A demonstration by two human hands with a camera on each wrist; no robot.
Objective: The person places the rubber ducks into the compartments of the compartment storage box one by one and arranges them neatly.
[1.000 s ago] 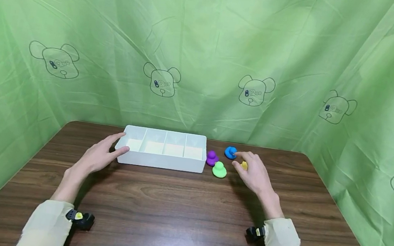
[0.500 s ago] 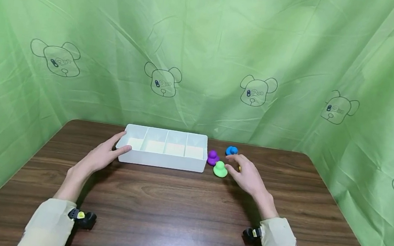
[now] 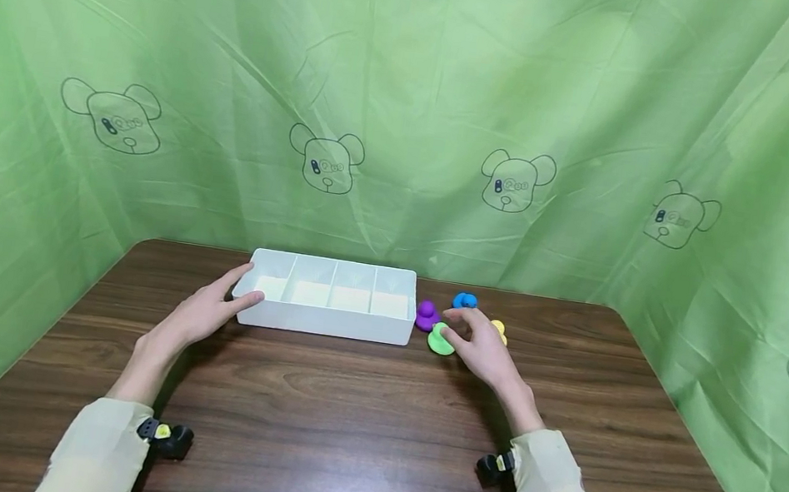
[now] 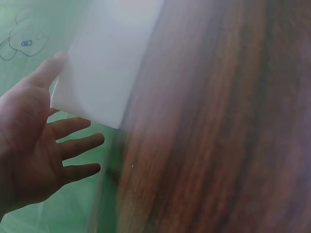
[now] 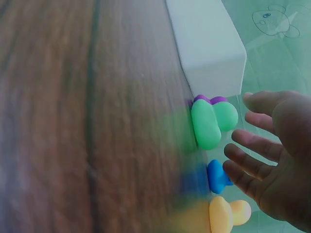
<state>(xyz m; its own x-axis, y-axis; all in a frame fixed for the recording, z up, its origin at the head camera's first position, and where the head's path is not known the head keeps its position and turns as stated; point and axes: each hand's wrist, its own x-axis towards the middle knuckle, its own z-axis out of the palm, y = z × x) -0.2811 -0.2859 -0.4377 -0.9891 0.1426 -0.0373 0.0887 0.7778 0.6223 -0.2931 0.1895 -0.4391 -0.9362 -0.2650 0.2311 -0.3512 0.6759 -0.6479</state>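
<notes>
My left hand (image 3: 201,315) rests at the left end of a white box (image 3: 323,322) with several compartments, its thumb on the near rim and its fingers spread, as the left wrist view also shows. Over the toys hovers my right hand (image 3: 487,350), fingers loosely bent and holding nothing. Its thumb is closest to a green rubber duck (image 3: 438,341), partly covered in the head view. Beside that duck sits a purple duck (image 3: 426,318), near the box's right end. A blue duck (image 5: 216,176) lies behind the hand, and a yellow duck (image 5: 221,216) to its right.
The dark wooden table (image 3: 323,429) carries everything and extends toward the front. Green cloth (image 3: 413,114) with printed bear outlines hangs at the back and both sides. A dark wrist camera (image 3: 172,442) is strapped to the left forearm.
My right hand has moved left from near the blue and yellow ducks to above the green one, uncovering the yellow duck. The left hand stays at the box.
</notes>
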